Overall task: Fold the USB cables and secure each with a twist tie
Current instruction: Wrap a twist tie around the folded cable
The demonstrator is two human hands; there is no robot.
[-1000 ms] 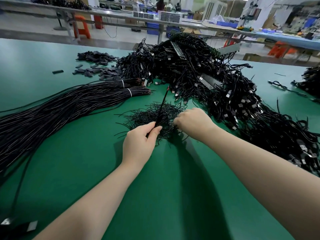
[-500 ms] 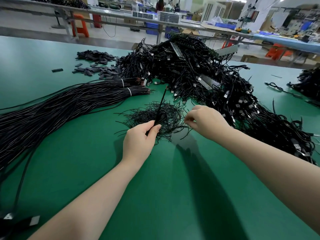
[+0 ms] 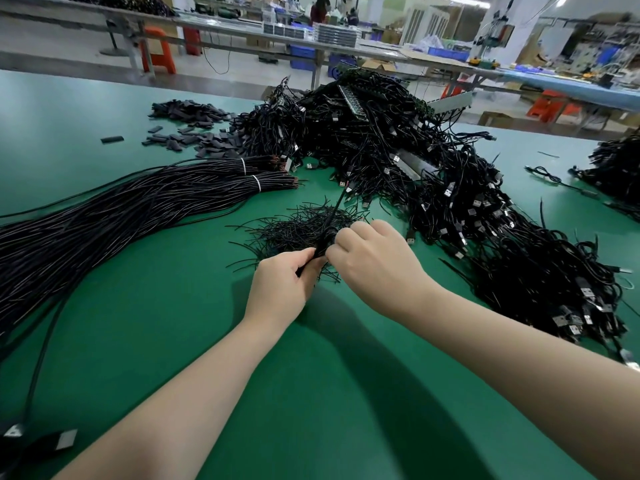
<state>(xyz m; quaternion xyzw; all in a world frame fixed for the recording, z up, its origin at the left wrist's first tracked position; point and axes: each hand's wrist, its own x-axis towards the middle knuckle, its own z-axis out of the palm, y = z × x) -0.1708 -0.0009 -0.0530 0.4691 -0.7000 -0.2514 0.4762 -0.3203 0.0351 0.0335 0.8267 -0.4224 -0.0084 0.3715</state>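
Behind both hands' grip on the folded cable (image 3: 323, 241), twist ties (image 3: 298, 228) and cable heap (image 3: 398, 140) crowd close.

Honestly there's no readable text anywhere in this one. The black USB cables (image 3: 433, 188) heaped toward the far edge of the green surface (image 3: 173, 323) have plain metal plugs with no logo or marking I can make out. The flat dark pieces (image 3: 194, 126) near the far left of the surface are blank too. The stacked trays (image 3: 336, 31) and blue bins (image 3: 301, 53) on the benches behind are way too small and blurry to show any label, number or brand. No signs on the walls that can be read either.
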